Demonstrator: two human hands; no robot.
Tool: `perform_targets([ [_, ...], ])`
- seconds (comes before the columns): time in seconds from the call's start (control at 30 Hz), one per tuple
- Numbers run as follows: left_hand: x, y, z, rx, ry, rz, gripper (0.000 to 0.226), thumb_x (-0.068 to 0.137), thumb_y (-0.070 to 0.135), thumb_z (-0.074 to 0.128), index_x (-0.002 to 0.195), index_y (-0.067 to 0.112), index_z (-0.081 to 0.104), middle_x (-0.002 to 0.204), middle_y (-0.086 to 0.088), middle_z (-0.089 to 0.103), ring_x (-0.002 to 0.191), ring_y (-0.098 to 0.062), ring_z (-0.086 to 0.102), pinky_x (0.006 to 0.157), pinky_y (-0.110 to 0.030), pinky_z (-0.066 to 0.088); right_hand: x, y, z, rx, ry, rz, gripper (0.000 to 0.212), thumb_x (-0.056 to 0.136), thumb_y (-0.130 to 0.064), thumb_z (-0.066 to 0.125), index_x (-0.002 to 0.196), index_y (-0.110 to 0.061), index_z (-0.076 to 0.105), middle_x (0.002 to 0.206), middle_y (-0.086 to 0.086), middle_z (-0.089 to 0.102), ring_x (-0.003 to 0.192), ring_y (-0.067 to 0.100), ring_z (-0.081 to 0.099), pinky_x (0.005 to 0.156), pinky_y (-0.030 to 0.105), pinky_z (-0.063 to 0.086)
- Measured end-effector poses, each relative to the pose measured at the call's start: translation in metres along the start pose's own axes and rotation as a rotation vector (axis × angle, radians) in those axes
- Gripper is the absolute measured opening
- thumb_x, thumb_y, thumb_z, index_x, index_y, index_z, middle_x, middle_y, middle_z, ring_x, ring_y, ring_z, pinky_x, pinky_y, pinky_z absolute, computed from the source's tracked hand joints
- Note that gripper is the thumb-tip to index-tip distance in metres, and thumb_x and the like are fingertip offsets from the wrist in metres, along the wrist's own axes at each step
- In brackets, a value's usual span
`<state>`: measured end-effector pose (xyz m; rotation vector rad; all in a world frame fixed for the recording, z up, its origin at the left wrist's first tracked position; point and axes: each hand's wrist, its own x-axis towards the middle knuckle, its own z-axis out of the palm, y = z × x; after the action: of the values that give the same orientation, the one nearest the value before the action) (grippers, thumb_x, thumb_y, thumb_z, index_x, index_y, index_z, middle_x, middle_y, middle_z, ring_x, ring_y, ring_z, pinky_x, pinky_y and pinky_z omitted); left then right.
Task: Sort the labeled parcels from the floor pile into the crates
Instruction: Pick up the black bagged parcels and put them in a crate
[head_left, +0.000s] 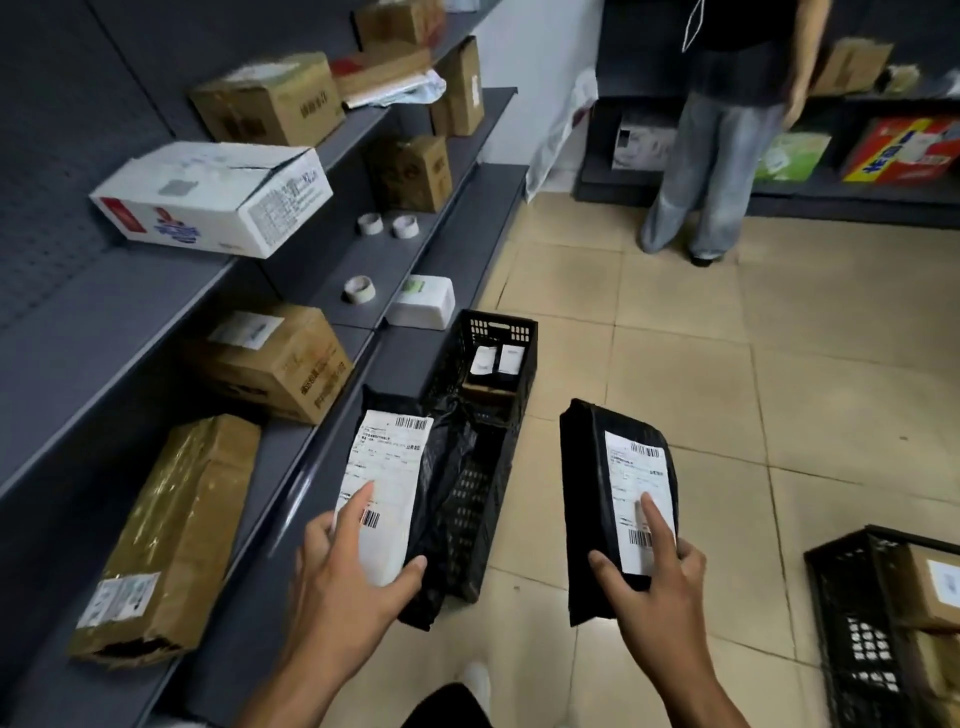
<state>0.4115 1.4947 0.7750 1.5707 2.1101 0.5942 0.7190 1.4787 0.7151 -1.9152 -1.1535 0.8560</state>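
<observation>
Parcel (387, 457) at crate (498, 327) rim (floor (727, 389) beside)

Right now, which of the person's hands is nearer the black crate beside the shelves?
Left. The left hand grips a parcel just over the crate's near end; the right hand holds another parcel above the tiles, off to its right.

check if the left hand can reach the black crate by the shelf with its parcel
Probably yes: the left hand holds its parcel beside the open-topped crate, with nothing between them.
</observation>
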Motion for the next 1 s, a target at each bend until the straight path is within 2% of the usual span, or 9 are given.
perform_targets([
  [0.2, 0.086, 0.021, 0.028, -0.116, -0.022, -0.092, 0.089, 0.075, 0.05, 0.082, 0.148, 0.047, 0.032, 0.141, 0.002, 0.037, 0.131, -0.024, 0.043, 0.101, -0.041, 0.04, 0.082, -0.033, 0.026, -0.018, -0.078, -0.058, 0.087, 0.068, -0.062, 0.074, 0.138, -0.076, 0.024, 0.129, -0.006, 0.034, 0.117, 0.019, 0.054, 0.104, 0.047, 0.05],
  [0.3, 0.141, 0.035, 0.047, -0.21, -0.034, -0.106, 0.087, 0.074, 0.051, 0.082, 0.145, 0.05, 0.032, 0.134, 0.005, 0.036, 0.13, -0.025, 0.045, 0.1, -0.042, 0.041, 0.129, -0.06, 0.035, -0.165, -0.096, -0.123, 0.089, 0.06, -0.073, 0.064, 0.139, -0.074, 0.023, 0.123, -0.01, 0.033, 0.113, 0.017, 0.053, 0.1, 0.047, 0.051],
  [0.43, 0.216, 0.046, 0.061, -0.223, -0.085, -0.119, 0.09, 0.071, 0.057, 0.079, 0.145, 0.051, 0.029, 0.14, 0.002, 0.036, 0.129, -0.025, 0.045, 0.103, -0.042, 0.042, 0.2, -0.095, 0.046, -0.384, -0.132, -0.191, 0.094, 0.062, -0.074, 0.06, 0.146, -0.067, 0.02, 0.119, -0.009, 0.034, 0.115, 0.02, 0.048, 0.097, 0.046, 0.05],
  [0.63, 0.318, 0.065, 0.069, -0.205, -0.12, -0.096, 0.092, 0.071, 0.057, 0.079, 0.147, 0.05, 0.028, 0.138, 0.002, 0.034, 0.129, -0.025, 0.043, 0.103, -0.042, 0.043, 0.287, -0.13, 0.069, -0.364, -0.11, -0.136, 0.093, 0.063, -0.075, 0.059, 0.146, -0.065, 0.02, 0.124, -0.008, 0.034, 0.117, 0.021, 0.049, 0.099, 0.047, 0.049],
  [0.73, 0.357, 0.083, 0.077, -0.221, -0.103, -0.125, 0.089, 0.074, 0.054, 0.08, 0.146, 0.051, 0.029, 0.141, 0.001, 0.034, 0.128, -0.024, 0.044, 0.098, -0.04, 0.042, 0.323, -0.138, 0.071, -0.457, -0.157, -0.18, 0.097, 0.063, -0.077, 0.055, 0.151, -0.059, 0.019, 0.132, -0.004, 0.033, 0.123, 0.021, 0.044, 0.102, 0.044, 0.046],
  [0.83, 0.387, 0.096, 0.093, -0.197, -0.115, -0.155, 0.09, 0.074, 0.055, 0.08, 0.147, 0.052, 0.027, 0.141, 0.001, 0.033, 0.129, -0.023, 0.043, 0.1, -0.04, 0.042, 0.372, -0.135, 0.069, -0.537, -0.209, -0.171, 0.099, 0.063, -0.079, 0.051, 0.154, -0.054, 0.021, 0.14, 0.003, 0.032, 0.13, 0.025, 0.04, 0.104, 0.045, 0.043],
  [0.93, 0.409, 0.111, 0.115, -0.179, -0.108, -0.22, 0.09, 0.074, 0.058, 0.079, 0.146, 0.053, 0.026, 0.14, 0.003, 0.032, 0.129, -0.022, 0.041, 0.101, -0.042, 0.044, 0.427, -0.12, 0.07, -0.48, -0.24, -0.126, 0.099, 0.063, -0.079, 0.054, 0.153, -0.054, 0.022, 0.134, 0.001, 0.035, 0.124, 0.025, 0.045, 0.101, 0.048, 0.048],
  [1.0, 0.422, 0.125, 0.134, -0.249, -0.109, -0.317, 0.089, 0.073, 0.058, 0.079, 0.145, 0.052, 0.027, 0.138, 0.003, 0.034, 0.127, -0.023, 0.044, 0.104, -0.045, 0.044, 0.466, -0.111, 0.073, -0.39, -0.275, -0.111, 0.097, 0.065, -0.075, 0.063, 0.152, -0.054, 0.025, 0.129, -0.001, 0.035, 0.119, 0.024, 0.048, 0.097, 0.045, 0.051],
])
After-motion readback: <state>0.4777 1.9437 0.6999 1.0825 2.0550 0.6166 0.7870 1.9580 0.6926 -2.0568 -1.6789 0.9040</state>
